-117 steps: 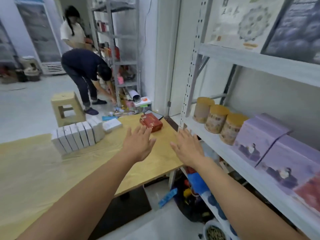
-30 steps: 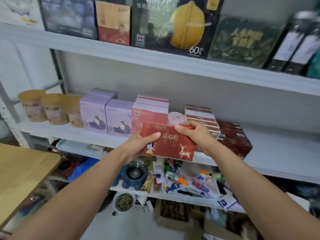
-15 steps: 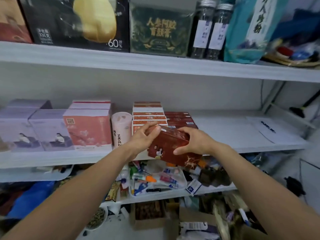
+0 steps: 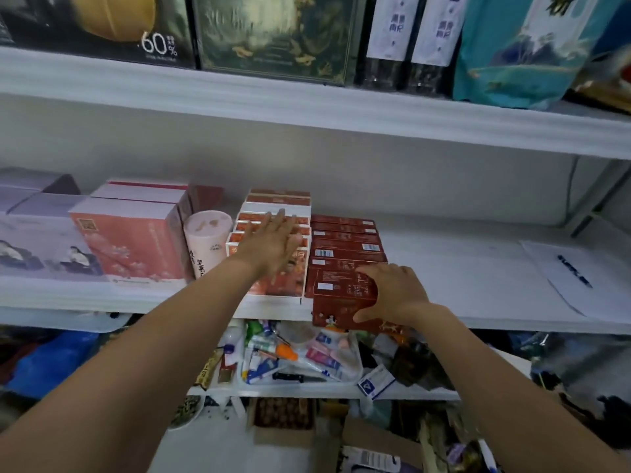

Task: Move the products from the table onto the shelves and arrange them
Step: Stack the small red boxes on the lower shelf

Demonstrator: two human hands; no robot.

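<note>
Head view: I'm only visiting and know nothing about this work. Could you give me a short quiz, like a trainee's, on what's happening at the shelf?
1. Which hand grips the red box at the front of the shelf?
2. True or false: the left hand grips that box too.
3. What lies on the shelf to the right of the red box row? A) a paper sheet B) a bottle C) a cup

Key
1. The right hand.
2. False; it is open, fingers straight, over the orange boxes.
3. A
</note>
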